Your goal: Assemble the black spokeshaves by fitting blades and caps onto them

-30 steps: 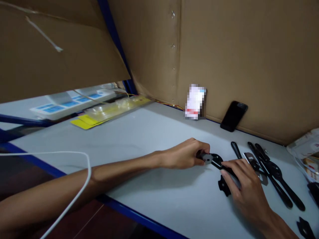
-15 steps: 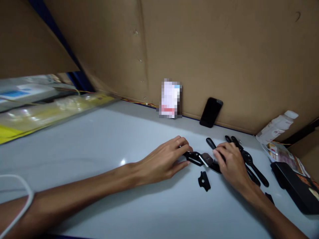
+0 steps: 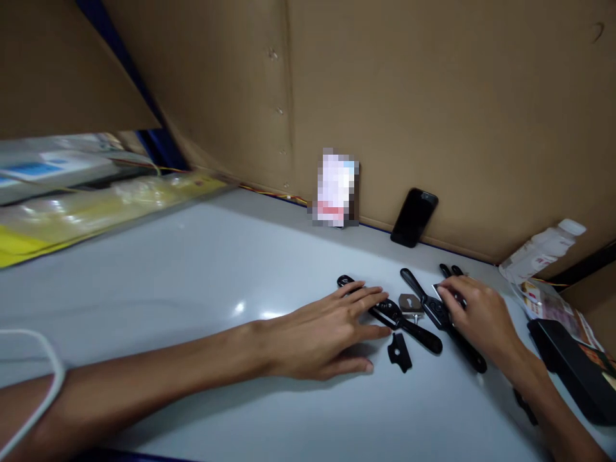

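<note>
My left hand (image 3: 339,330) lies nearly flat, fingers spread, on a black spokeshave (image 3: 418,335); it covers part of the frame and one handle. Just beyond that tool's frame lies a slotted metal blade (image 3: 408,303), with a small thumbscrew (image 3: 416,318) beside it. A black cap plate (image 3: 400,353) with a hole rests on the near side. Further right, my right hand (image 3: 476,314) is closed in a pinch on a small shiny metal blade (image 3: 437,292), over a second spokeshave (image 3: 436,312). The fingers hide most of this blade.
Handles of further black tools (image 3: 450,269) show behind my right hand. A phone (image 3: 414,217) and a blurred-out card (image 3: 337,189) lean on the cardboard wall. At right are a bottle (image 3: 543,249) and a black case (image 3: 572,369); plastic-wrapped packs (image 3: 115,205) lie left.
My right hand has moved right, away from the first spokeshave, to the second one. My left hand has flattened and spread over the first spokeshave. The slotted blade now lies beside it.
</note>
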Demonstrator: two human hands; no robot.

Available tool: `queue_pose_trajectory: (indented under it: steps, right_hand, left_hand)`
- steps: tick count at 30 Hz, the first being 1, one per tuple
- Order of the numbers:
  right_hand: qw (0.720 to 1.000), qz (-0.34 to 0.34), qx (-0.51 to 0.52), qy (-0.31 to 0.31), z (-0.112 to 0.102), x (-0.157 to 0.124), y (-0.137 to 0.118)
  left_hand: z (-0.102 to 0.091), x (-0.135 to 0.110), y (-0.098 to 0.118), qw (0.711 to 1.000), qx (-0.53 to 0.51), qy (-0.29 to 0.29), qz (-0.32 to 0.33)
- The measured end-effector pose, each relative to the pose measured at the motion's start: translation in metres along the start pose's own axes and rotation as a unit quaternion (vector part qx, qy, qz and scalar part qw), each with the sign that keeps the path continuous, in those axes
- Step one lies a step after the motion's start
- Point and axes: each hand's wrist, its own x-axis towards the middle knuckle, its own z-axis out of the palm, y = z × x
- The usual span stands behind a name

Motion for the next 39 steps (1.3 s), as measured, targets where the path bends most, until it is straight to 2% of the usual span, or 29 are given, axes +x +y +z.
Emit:
queue_pose_trajectory:
  steps: [5,8,11,14,18,21,24,27,33,39]
  right_hand:
    - [0.990,-0.113,0.056,-0.063,0.016,-0.021,-0.039]
    - [0.981,-0.133,0.074,-0.117,0.021,-0.030,-0.046]
    - [0.980,-0.122,0.072,-0.142,0.019,-0.030,-0.037]
    - [0.978,-0.124,0.064,-0.155,0.013,-0.023,-0.019]
    - [0.975,-0.144,0.036,-0.164,0.009,-0.017,0.000]
    - [0.977,-0.147,-0.005,-0.152,0.014,-0.016,0.005]
    - [0.984,-0.121,-0.055,-0.122,0.017,-0.015,0.003]
    - [0.988,-0.077,-0.082,-0.101,0.013,-0.011,-0.001]
    - [0.985,0.059,-0.146,-0.073,-0.007,-0.002,-0.001]
    - [0.970,0.150,-0.180,-0.061,-0.025,0.004,0.012]
  left_hand:
    - [-0.001,0.003,-0.003,1.000,0.019,0.015,-0.005]
    - [-0.002,0.005,-0.009,0.997,-0.002,0.033,-0.065]
    - [-0.004,0.005,-0.017,0.989,-0.046,0.054,-0.127]
    - [-0.006,0.004,-0.021,0.988,-0.057,0.047,-0.134]
    - [-0.008,0.006,-0.029,0.986,-0.015,0.029,-0.165]
    - [-0.011,0.005,-0.042,0.978,0.038,0.020,-0.205]
    - [-0.013,0.002,-0.054,0.974,0.051,0.021,-0.220]
    - [-0.014,0.001,-0.057,0.975,0.053,0.021,-0.215]
    - [-0.010,0.003,-0.037,0.985,0.057,0.010,-0.163]
    - [-0.009,0.000,-0.021,0.996,0.027,0.010,-0.086]
